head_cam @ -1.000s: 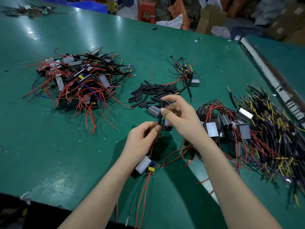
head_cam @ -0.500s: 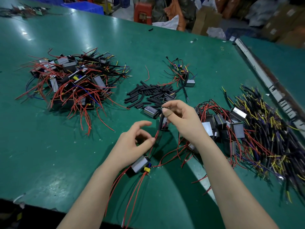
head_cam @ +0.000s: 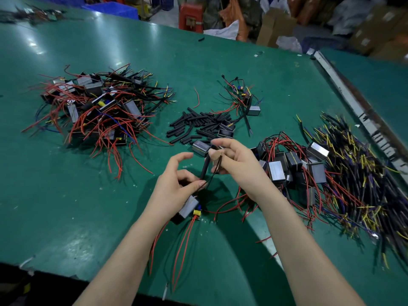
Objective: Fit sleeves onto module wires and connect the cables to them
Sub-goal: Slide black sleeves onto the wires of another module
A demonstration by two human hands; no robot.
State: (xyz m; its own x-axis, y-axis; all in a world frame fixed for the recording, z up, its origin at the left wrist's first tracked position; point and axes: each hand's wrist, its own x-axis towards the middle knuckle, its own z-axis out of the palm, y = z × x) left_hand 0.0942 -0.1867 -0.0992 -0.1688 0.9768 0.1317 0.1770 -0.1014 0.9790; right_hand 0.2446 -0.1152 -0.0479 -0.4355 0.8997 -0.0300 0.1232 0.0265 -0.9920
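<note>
Just this side of the loose sleeve pile (head_cam: 199, 125), the right hand (head_cam: 237, 164) pinches 1 black sleeve (head_cam: 204, 167) while the left hand (head_cam: 176, 188) grips a module (head_cam: 188, 207) and its wire, sleeve seemingly not yet seated, many modules left.

Table (head_cam: 66, 217): sleeves (head_cam: 198, 127) at centre; wired modules (head_cam: 95, 111) heaped to their left; more modules (head_cam: 293, 168) to their right; cables (head_cam: 364, 173) farther right; hands nearest the viewer.
</note>
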